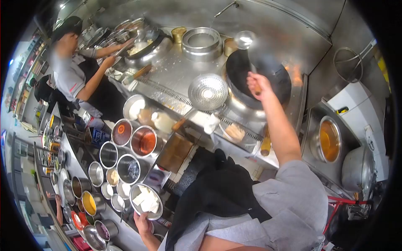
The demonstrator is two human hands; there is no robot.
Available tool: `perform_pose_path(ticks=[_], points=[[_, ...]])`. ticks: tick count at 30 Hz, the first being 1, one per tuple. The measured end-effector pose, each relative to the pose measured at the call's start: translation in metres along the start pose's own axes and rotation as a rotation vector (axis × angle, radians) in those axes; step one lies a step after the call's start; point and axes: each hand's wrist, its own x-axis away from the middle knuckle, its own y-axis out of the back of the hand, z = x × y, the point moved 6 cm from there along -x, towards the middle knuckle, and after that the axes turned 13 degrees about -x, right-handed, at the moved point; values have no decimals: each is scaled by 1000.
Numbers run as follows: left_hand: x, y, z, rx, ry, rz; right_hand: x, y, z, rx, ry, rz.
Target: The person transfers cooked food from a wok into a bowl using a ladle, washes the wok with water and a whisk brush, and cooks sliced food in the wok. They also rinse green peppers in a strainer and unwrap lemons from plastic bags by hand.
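My right hand (258, 85) is closed round the wooden grip of a long-handled cooking utensil (258, 90) over the large dark wok (236, 69). The utensil's far end is lost in blur and steam, so its kind is unclear. At lower left my left hand (143, 224) grips the near side of a round metal bowl (135, 196). White chunks (145, 198) fill the bowl; they look like tofu. A perforated strainer (208, 92) rests just left of the wok. Flames (295, 75) show at the wok's right side.
Several metal containers, including one with red sauce (144, 141), crowd the counter at left. A co-worker (79, 62) works at another wok (153, 52). A bowl of orange liquid (330, 140) sits at right, near a lidded pot (358, 167). A wire skimmer (349, 65) hangs above.
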Motion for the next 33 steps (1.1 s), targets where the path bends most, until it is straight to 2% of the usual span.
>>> perform_pose_path(ticks=[1,4,8,10,11,14,15,16,19,20,22,23,25,27,29,31,33], points=[[-15,-29,-12,1,-5,2,-37,-7,-1,-78,-99,5],[-38,-113,-55,17,-55,25,-123,-39,-8,64,-77,24],[-60,-173,-66,30,-58,-55,-245,-67,-19,131,-93,34],[-63,-201,-76,41,-67,-52,-303,-68,-26,390,-110,-48],[-64,-214,-80,56,-81,-43,-314,-75,-33,388,-119,-44],[-70,-236,-74,20,0,45,-326,-89,-35,1062,186,-194],[-71,-243,-77,15,-2,30,-347,-83,-44,1055,177,-183],[-70,-250,-79,31,-3,14,-364,-79,-50,1315,234,-253],[-70,-262,-81,68,5,-6,-447,-74,-59,1478,182,-284],[-70,-263,-79,61,16,-18,-463,-68,-67,751,-65,-183],[-70,-272,-83,63,5,-20,-432,-95,-62,-363,-216,-63],[-73,-276,-86,64,-2,-21,-420,-96,-64,-365,-215,-56],[-84,-283,-87,103,65,-52,-405,-100,-60,-654,-218,31],[-104,-311,-104,122,50,84,-365,-103,-47,-639,-167,75],[-125,-335,-114,77,108,180,-337,-101,-35,-680,-222,254],[-160,-368,-118,36,64,283,-294,-90,-12,-674,-255,215],[-194,-409,-116,79,31,408,-232,-88,7,-720,-408,334]])
